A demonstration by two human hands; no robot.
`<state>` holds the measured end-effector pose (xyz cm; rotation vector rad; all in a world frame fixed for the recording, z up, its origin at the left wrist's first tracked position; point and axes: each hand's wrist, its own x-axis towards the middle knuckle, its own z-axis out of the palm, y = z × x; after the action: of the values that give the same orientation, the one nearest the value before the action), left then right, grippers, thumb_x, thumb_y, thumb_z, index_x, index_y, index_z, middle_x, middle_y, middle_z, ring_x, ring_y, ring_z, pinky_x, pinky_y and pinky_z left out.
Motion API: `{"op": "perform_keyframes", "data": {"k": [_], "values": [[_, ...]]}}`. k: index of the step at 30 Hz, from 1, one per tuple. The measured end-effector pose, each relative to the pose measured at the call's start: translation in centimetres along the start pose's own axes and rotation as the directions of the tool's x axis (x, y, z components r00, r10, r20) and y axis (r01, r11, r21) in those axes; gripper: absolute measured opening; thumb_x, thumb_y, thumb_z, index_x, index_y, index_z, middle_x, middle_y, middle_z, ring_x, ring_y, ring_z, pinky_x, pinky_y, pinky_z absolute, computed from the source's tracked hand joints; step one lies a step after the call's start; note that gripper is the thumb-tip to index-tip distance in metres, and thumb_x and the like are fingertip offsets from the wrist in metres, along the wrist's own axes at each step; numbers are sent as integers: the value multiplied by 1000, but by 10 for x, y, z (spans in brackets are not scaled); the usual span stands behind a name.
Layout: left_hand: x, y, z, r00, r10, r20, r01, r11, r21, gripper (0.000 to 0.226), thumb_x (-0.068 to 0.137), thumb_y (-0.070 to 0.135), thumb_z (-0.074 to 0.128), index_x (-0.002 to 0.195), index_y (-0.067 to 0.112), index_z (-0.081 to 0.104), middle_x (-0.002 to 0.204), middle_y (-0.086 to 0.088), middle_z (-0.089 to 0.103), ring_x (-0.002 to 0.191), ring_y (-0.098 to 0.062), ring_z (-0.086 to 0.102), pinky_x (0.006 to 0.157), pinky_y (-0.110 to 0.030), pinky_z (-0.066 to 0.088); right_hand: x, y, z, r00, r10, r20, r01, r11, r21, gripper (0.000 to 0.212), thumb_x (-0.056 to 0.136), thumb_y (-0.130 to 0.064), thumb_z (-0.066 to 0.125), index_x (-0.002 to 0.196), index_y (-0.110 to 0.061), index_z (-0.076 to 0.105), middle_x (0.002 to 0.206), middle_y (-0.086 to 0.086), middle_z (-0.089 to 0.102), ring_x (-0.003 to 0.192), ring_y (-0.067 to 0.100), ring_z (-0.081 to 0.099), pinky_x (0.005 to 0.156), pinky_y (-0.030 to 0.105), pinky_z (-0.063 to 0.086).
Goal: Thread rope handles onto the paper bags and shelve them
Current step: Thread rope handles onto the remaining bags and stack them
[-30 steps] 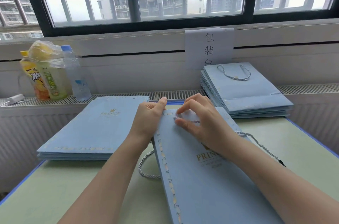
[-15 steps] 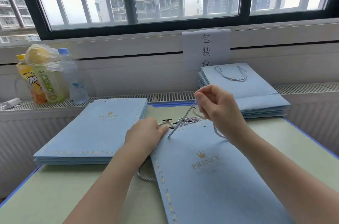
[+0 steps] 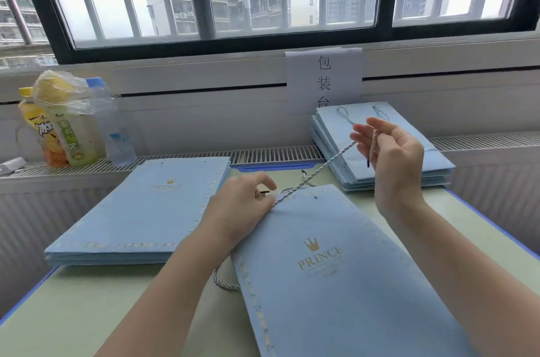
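A flat light-blue paper bag (image 3: 336, 283) with a gold PRINCE crown logo lies on the table in front of me. My left hand (image 3: 242, 207) holds its top left corner, fingers curled at the edge where a grey twisted rope (image 3: 318, 171) leaves the bag. My right hand (image 3: 391, 158) is raised above the table and pinches the rope's far end, drawing it taut; the dark tip hangs below the fingers. Another loop of rope (image 3: 223, 283) pokes out under the bag's left edge.
A stack of blue bags without handles (image 3: 140, 210) lies to the left. A stack of bags with rope handles (image 3: 377, 149) sits on the ledge at the right. Drink bottles (image 3: 70, 126) stand at the far left by the window. A paper sign (image 3: 324, 79) hangs on the wall.
My right hand has lifted from the bag's top edge and pulled the rope up and to the right, tightening it. My left hand stays at the bag's corner.
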<state>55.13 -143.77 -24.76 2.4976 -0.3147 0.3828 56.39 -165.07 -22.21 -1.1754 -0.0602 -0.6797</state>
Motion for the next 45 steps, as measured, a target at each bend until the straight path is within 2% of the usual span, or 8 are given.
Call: {"op": "perform_keyframes", "data": {"k": [4,9,13,18,22,27,38,45], "values": [[-3,1,-11,995,-74,71,64,989,131,5,92,36,52,93,38,55,81,11,54,81,-14,52,73,-29,39,3,4,-1,996,-62,56,70,986,-152,24,96,2,41,103,-13,59,90,1,68,80,7,66,70,15,50],[-6,6,-1,984,-178,-22,166,853,495,40,98,50,34,82,17,48,97,-4,62,89,-28,56,71,-30,37,3,11,-4,982,-155,109,186,904,-385,25,99,-24,49,79,-15,62,54,-8,46,49,5,41,54,18,36],[-6,2,6,976,-207,61,132,795,592,30,100,40,37,100,17,57,107,-3,62,99,-26,58,71,-27,32,5,14,-5,943,-236,234,332,675,-659,23,98,-12,47,97,-14,70,85,-2,56,92,22,55,85,28,42],[-9,11,21,996,-66,52,41,925,378,28,97,44,41,107,24,58,111,3,61,106,-20,54,79,-30,39,-6,22,1,890,63,452,277,713,-644,24,100,-6,37,106,-10,60,67,-1,53,55,9,44,49,14,35],[-8,13,27,996,-69,53,59,983,173,25,90,46,56,103,26,63,102,5,62,101,-17,55,80,-30,42,-10,26,4,824,162,544,310,675,-670,28,102,-21,37,87,-12,58,56,-9,43,43,3,36,48,19,26],[0,9,19,995,-100,15,101,986,-136,12,89,24,62,92,15,70,79,4,60,83,-17,59,73,-27,43,-19,25,4,720,228,655,346,700,-625,15,95,-9,51,85,-15,61,58,-6,55,51,8,53,55,20,43],[1,8,7,986,-115,122,142,958,-248,16,92,24,58,88,13,69,82,-6,67,70,-13,55,65,-22,41,-31,26,13,652,56,756,585,596,-549,12,87,-5,63,85,-14,71,74,-17,59,76,6,59,73,19,45],[2,6,-3,953,-196,229,261,917,-302,29,98,23,49,92,1,66,79,-6,57,69,-15,48,60,-24,37,-40,34,18,580,-135,804,730,524,-439,7,82,-1,67,86,-7,66,84,1,63,77,12,56,71,20,44]]}}
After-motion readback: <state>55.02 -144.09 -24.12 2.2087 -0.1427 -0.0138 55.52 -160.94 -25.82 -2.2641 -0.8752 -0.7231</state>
